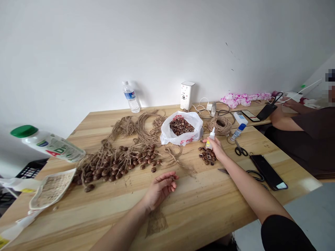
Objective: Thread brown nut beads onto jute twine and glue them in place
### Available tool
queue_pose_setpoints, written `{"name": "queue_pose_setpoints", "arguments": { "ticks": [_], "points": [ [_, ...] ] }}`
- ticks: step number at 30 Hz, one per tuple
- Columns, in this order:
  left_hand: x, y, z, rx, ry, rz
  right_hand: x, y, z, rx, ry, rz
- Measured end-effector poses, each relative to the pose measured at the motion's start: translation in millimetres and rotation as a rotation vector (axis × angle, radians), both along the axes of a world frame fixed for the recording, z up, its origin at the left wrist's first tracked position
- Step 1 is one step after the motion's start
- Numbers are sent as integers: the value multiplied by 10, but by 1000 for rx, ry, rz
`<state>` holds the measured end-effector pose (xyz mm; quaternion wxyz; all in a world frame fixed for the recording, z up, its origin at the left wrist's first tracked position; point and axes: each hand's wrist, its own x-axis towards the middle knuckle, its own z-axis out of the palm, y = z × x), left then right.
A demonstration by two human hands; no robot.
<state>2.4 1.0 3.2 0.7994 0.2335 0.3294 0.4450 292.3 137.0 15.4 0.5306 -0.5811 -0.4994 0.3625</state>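
My left hand (161,188) is held over the bare wood at the front middle of the table, fingers curled and pinched around a small brown nutshell (172,178), mostly hidden by the fingers. My right hand (216,147) grips a small white glue bottle (210,141), its nozzle pointing up. Right under that bottle lies a loose pile of brown nutshell halves (208,157). Behind, a white plastic bag (167,133) stands open, full of more shells (181,126). Left of my hands, many brown nuts (112,170) are tied to lengths of jute cord (143,127).
Scissors (241,150), a blue-capped bottle (238,131), a coil of cord (220,124) and a black phone (268,172) lie at right. More scissors lie partly under my right forearm. A water bottle (131,97) and woven tray (53,188) stand left. Another person (314,129) sits at far right.
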Motion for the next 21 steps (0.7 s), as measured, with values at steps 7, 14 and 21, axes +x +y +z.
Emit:
{"name": "queue_pose_setpoints", "arguments": {
  "ticks": [7,14,21],
  "points": [
    [3,23,-16,5,-60,-7,-140,-313,520,170,-111,162],
    [-6,6,6,-58,-52,1,-726,-878,1177,251,-794,757],
    [-2,18,-16,-14,-99,7,-863,-1014,1152,155,-987,766]
  ]
}}
